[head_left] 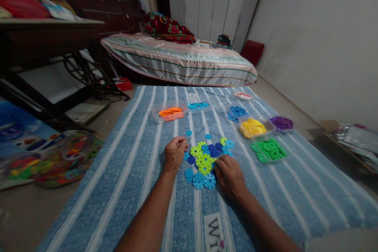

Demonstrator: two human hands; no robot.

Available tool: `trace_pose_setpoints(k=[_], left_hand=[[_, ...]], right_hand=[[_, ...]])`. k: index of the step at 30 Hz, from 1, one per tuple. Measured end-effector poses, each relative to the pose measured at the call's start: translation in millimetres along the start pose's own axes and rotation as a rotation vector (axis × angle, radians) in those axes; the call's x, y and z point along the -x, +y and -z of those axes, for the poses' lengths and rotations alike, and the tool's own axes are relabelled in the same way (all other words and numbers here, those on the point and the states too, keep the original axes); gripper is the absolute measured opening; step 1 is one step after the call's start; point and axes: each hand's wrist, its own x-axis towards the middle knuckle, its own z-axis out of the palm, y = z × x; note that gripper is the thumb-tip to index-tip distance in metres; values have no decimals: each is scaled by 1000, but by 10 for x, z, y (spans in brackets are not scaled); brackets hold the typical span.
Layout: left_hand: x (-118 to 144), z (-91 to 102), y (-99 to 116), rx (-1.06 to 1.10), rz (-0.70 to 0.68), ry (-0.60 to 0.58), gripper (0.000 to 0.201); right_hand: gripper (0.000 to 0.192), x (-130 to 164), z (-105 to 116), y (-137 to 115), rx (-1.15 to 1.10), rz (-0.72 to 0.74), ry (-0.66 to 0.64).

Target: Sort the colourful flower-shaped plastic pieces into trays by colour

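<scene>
A loose pile of notched plastic discs (205, 162) in lime green, light blue and dark blue lies on the striped cloth. My left hand (175, 154) is at the pile's left edge, its fingers curled and pressed to the thumb. Whatever those fingers hold, if anything, is too small to make out. On the right side of the pile, my right hand (230, 175) bends over the discs with its fingers closed together. Its fingertips touch the pile, and what is under them is hidden. Two single light blue discs, one of them a round disc (188, 133), lie just beyond the pile.
Clear tubs stand farther back: orange discs (171, 113), light blue discs (198, 105), blue discs (237, 113), yellow discs (252, 127), purple discs (281, 123) and green discs (269, 149). A bed (183, 59) is beyond the cloth-covered surface (132, 153). Bags of coloured pieces (67, 157) lie at left.
</scene>
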Motion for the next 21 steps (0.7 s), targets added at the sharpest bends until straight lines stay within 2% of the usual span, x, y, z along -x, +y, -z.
trace_pose_setpoints(k=[13, 21], left_hand=[[4, 13, -15, -27, 2, -7, 19], [-15, 7, -131, -133, -3, 60, 20]], right_hand=[[18, 5, -4, -1, -3, 6, 19], [17, 0, 8, 1, -28, -4, 16]])
